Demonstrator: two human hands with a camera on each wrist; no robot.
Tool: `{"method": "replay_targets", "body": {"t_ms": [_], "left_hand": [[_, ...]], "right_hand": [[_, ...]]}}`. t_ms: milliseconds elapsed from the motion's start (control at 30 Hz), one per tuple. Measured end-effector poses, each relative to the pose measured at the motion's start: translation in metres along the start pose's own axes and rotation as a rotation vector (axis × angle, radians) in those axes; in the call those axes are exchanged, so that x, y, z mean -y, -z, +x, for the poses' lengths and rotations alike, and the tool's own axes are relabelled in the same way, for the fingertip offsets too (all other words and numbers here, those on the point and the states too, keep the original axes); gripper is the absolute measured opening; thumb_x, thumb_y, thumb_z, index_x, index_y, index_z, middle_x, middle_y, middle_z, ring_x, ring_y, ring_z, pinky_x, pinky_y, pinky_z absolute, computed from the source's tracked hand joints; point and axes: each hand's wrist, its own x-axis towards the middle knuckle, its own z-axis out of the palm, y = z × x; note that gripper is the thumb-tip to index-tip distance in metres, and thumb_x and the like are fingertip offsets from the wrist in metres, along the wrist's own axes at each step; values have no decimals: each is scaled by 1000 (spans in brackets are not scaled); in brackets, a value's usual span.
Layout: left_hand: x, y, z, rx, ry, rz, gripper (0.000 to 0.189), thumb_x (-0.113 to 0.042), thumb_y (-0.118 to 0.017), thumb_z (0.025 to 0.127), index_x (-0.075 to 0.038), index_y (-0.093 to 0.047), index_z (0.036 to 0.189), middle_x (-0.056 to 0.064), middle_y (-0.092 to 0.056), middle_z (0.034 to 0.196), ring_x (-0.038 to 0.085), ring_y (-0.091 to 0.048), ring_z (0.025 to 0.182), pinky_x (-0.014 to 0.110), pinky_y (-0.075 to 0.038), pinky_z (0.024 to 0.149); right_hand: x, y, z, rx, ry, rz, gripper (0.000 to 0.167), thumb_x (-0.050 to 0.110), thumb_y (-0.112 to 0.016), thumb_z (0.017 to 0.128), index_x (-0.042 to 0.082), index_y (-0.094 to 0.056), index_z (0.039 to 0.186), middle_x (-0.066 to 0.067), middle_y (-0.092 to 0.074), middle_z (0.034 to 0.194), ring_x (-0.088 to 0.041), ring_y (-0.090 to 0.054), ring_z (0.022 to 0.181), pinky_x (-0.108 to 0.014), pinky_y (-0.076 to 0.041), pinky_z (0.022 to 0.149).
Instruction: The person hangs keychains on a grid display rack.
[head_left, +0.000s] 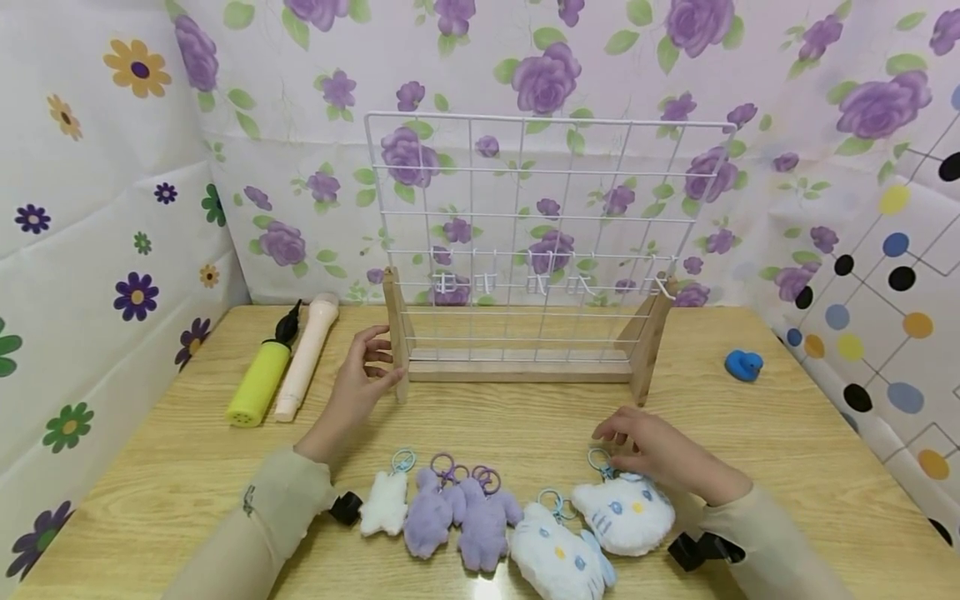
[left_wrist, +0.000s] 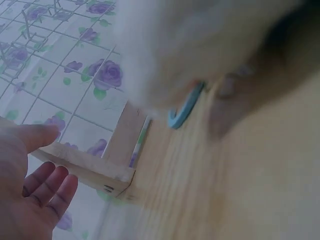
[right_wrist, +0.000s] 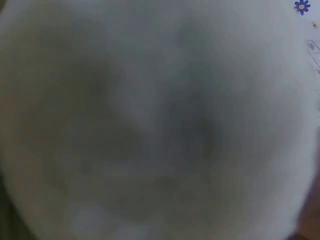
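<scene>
My left hand (head_left: 360, 375) is at the left wooden upright (head_left: 396, 333) of a white wire grid rack (head_left: 525, 214). In the left wrist view its thumb and loosely bent fingers lie on either side of the wood. On the right, my right hand (head_left: 660, 450) hovers with relaxed fingers over a white cat-face plush keychain (head_left: 626, 512), thumb close to its blue ring (head_left: 598, 458). A second cat-face keychain (head_left: 558, 554) lies beside it. Further left are two purple plush keychains (head_left: 429, 517) (head_left: 483, 525) and a small white one (head_left: 385, 504). Blurred white plush (right_wrist: 160, 120) fills the right wrist view.
Several white hooks (head_left: 536, 283) hang on the lower grid. A yellow-green hand pump (head_left: 261, 379) and a pale pink tube-shaped object (head_left: 307, 358) lie at the left. A blue duck-shaped toy (head_left: 744, 365) sits at the right. Floral cloth (head_left: 300, 167) encloses the table (head_left: 172, 500).
</scene>
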Motion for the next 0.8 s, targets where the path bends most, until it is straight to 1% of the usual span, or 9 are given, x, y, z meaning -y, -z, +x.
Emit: {"method": "replay_targets", "body": {"t_ms": [133,300,367,567,800], "left_hand": [[4,-3,0,-17,-14,10,65,-1,-66,88,-8,-32,144,21,-51,124,24,-52,103,17,-47,79],[6,-7,1,-49,-28,24,65,3,-66,87,-7,-34,142,20,-52,120,16,-52,98,15,-48,77],[6,-7,1,-55,-31,31,64,3,-66,87,-6,-34,142,21,-53,119,16,-53,98,15,-48,77],[8,-8,2,-69,-32,31,62,3,-66,87,-5,-36,141,22,-53,118,21,-55,98,14,-48,77],[9,-8,2,-71,-39,37,62,3,-66,87,-6,-36,141,22,-54,118,18,-54,96,14,-48,77]], "right_hand": [[-2,-3,0,18,-5,32,28,8,-72,84,5,-66,112,-3,-62,98,-11,-59,82,-23,-52,68],[-5,-6,1,31,-12,49,26,8,-72,84,9,-67,109,-2,-60,95,-7,-55,77,-22,-50,66],[-6,-8,1,35,-16,51,24,8,-72,84,10,-68,108,-1,-60,94,-6,-54,77,-21,-49,66],[-9,-12,3,30,-26,56,22,8,-72,85,10,-68,106,1,-59,94,-6,-54,79,-22,-50,68],[-9,-13,4,20,-39,63,21,9,-72,84,9,-66,104,1,-59,92,-5,-54,78,-22,-50,68]]}}
